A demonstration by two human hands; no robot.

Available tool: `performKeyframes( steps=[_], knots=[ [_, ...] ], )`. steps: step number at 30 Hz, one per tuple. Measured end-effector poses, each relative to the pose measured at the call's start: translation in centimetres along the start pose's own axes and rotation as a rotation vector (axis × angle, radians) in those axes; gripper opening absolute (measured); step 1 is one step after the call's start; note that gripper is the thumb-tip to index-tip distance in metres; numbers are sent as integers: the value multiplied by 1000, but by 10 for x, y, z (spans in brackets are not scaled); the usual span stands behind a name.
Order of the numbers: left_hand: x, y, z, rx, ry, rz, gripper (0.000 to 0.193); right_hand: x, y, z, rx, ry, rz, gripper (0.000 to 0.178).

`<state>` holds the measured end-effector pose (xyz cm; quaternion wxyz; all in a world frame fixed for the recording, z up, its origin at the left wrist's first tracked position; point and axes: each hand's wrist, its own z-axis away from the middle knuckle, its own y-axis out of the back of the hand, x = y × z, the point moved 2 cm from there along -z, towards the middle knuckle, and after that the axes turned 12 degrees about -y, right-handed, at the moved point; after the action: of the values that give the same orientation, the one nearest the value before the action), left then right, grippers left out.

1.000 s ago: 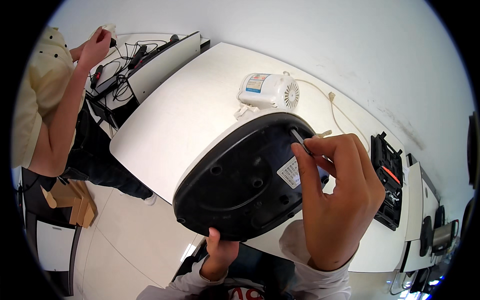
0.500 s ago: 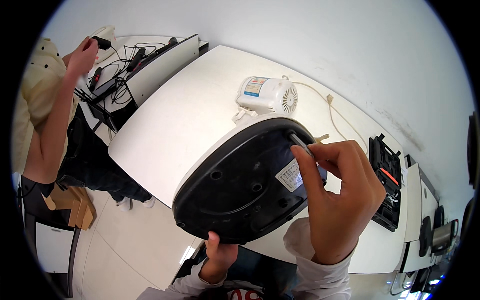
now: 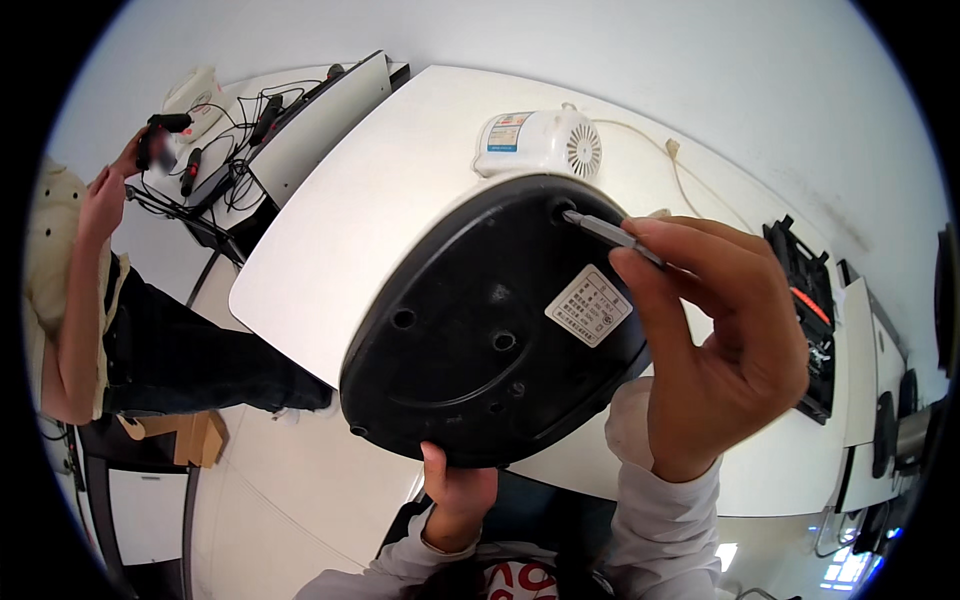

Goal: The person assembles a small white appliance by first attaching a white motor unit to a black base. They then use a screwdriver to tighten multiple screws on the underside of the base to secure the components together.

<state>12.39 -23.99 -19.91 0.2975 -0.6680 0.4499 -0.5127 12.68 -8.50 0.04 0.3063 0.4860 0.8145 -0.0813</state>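
Between the thumb and fingers of my right hand [image 3: 720, 340] is a silver screwdriver bit [image 3: 610, 236]. Its tip sits at the rim of a round recess near the upper right of a black oval base [image 3: 450, 350]. This base, tilted up with its underside facing me, has several holes and a pale printed label [image 3: 588, 306]. My left hand [image 3: 458, 495] grips its lower edge, thumb on the black face; the other fingers are hidden behind. Just beyond the base, a white motor housing [image 3: 540, 143] with a vented round end lies on the table.
The white table [image 3: 330, 220] meets the wall. A pale cord with a plug [image 3: 672, 150] trails behind the motor. An open black tool case [image 3: 815, 320] lies at the right. At the left, another person [image 3: 80, 300] stands beside a desk with black cables [image 3: 235, 145].
The bit's tip has drawn back from inside the recess to its rim, and my right hand has shifted right. The base sits slightly higher in view. The other person's hands have moved lower.
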Motion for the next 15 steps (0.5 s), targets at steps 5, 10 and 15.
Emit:
performKeyframes(
  steps=[5, 10, 15],
  knots=[
    [7, -10, -6, 95, 16, 22, 55, 1, -6, 8, 88, 1, -169, 25],
    [7, -10, -6, 112, -1, 21, 56, 1, -11, 6, 44, 73, -135, 26],
    [5, -10, -5, 88, 12, 36, 58, -1, -13, 7, 15, 71, -51, 26]
  ],
)
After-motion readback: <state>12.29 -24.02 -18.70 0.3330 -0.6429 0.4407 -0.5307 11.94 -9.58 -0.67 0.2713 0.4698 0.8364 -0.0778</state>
